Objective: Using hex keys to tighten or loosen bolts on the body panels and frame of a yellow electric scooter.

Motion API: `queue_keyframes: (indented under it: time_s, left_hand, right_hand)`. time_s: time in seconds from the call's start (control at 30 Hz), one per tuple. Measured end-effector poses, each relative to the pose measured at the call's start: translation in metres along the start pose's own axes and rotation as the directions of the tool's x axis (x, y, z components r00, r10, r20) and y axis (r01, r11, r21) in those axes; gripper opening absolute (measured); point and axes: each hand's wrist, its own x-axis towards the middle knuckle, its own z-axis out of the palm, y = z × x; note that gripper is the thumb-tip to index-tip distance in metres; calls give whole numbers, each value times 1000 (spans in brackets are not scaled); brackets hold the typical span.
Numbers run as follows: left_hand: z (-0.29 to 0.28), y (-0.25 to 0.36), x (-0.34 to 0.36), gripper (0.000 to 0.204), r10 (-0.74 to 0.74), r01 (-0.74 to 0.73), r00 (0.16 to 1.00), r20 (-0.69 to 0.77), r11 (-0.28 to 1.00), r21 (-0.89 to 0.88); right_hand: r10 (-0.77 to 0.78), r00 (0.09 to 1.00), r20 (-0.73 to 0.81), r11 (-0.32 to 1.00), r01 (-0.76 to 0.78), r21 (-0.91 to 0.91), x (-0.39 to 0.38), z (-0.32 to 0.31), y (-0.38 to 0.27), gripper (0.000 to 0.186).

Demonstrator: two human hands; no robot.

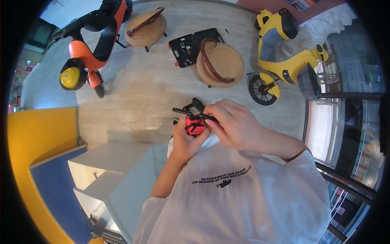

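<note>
Close in front of my chest is a compact red and black object [196,127], perhaps a power tool; its exact kind cannot be made out. My left hand [185,141] is wrapped round the red body from the left and below. On top, my right hand [235,124] pinches a thin black bar or strap [208,117] with its thumb and fingers. Another black piece [198,104] sticks out on the far side, and a short black rod points left. The fingers hide part of the object.
Beyond my hands, an opened black tool case [183,50] lies behind a wicker stool [228,63]. A second wicker stool [145,30] stands farther left. An orange scooter [83,55] is at the far left, a yellow scooter [280,67] at the right. White cabinets [118,156] flank me on the left.
</note>
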Motion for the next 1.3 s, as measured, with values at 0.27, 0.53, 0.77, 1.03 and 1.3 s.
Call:
queue_keyframes:
  time_s: [0.27,0.53,0.77,1.03,1.3]
  left_hand:
    - [0,-7,7,24,-232,288,940,250,932,-221]
    - [-22,-9,4,30,-342,495,799,494,841,-220]
    - [-21,-1,25,34,-199,551,676,710,776,-307]
    - [-22,-7,31,41,-103,443,815,570,745,-498]
    - [-29,7,42,34,-47,320,865,499,817,-479]
  right_hand:
    - [-98,944,315,993,114,-35,1,-16,14,33]
    - [13,976,217,993,-39,114,11,-59,26,28]
    - [-230,954,191,970,209,124,-1,-19,35,38]
    - [-60,990,128,995,48,91,-18,-8,19,63]
    - [1,998,68,977,-15,215,-4,14,15,74]
